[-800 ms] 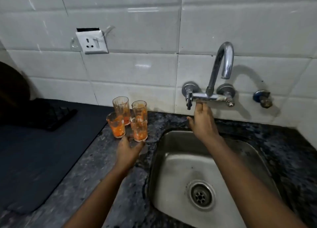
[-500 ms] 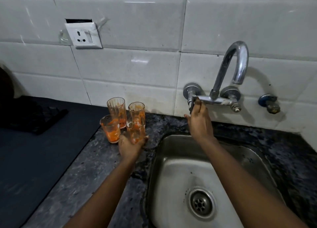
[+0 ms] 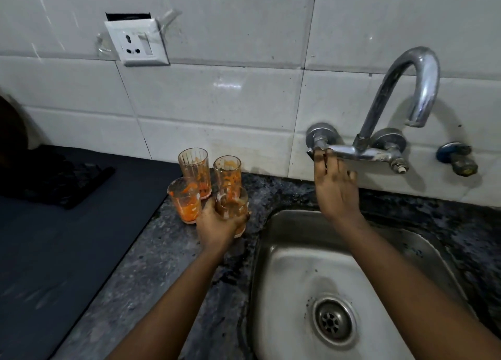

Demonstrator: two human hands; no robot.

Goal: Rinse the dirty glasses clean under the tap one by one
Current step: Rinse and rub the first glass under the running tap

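At the centre of the frame, the left hand (image 3: 217,224) is wrapped around a short glass (image 3: 232,206), fingers curled about its lower half and thumb on the near side, so the grip is closed on it. That glass is tilted toward the camera with its mouth facing up and forward, and orange smears coat its inside; whether its base touches the counter I cannot tell. Just beside it, to the left, a second short glass (image 3: 185,199) stands upright on the speckled dark counter (image 3: 151,278), thick orange residue in its bottom. Behind these two, toward the wall, stand a tall glass on the left (image 3: 193,171) and a tall glass on the right (image 3: 227,171), both streaked orange, both upright and close together.

Right of centre, the right hand (image 3: 336,189) reaches up to the wall-mounted tap (image 3: 401,94). Its fingertips (image 3: 325,153) touch the left valve handle (image 3: 318,143); the fingers are fairly straight and loosely spread, and how firmly they hold the handle cannot be told. No water shows at the curved spout.

Below the tap, the steel sink (image 3: 284,251) fills the lower right of the frame, with its drain (image 3: 332,321) near the bottom edge. A dark mat (image 3: 54,251) covers the counter at lower left. On the white tiled wall at upper left sits a white socket plate (image 3: 137,41). At far right a small blue valve (image 3: 455,156) juts from the wall.
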